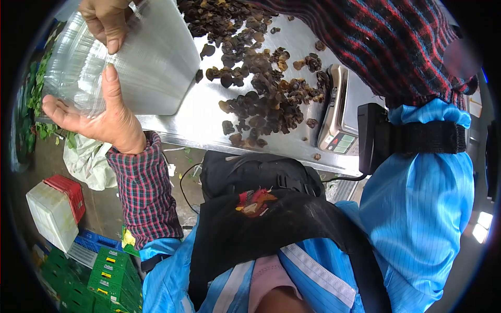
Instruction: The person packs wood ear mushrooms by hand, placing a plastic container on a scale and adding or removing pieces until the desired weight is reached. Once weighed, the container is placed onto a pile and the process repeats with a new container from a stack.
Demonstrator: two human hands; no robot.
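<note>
A tall nested stack of clear plastic containers [151, 62] leans over the left end of the metal table. My left hand [117, 112] is at the stack's lower left edge, palm up, its fingers stretched out and its thumb raised against the plastic. From the top edge of the view my right hand [108, 23] reaches down to the container rims, its fingers closed in a pinch on the plastic. How many containers it grips cannot be made out. Dark brown wood ear mushrooms [282, 104] lie loose to the right of the stack.
A digital scale [339, 112] stands on the metal table [188, 125], right of the mushrooms. Below left are green crates [112, 276], a white box [52, 214], a red basket [70, 193] and a white bag [88, 161]. A black bag [255, 172] is at my front.
</note>
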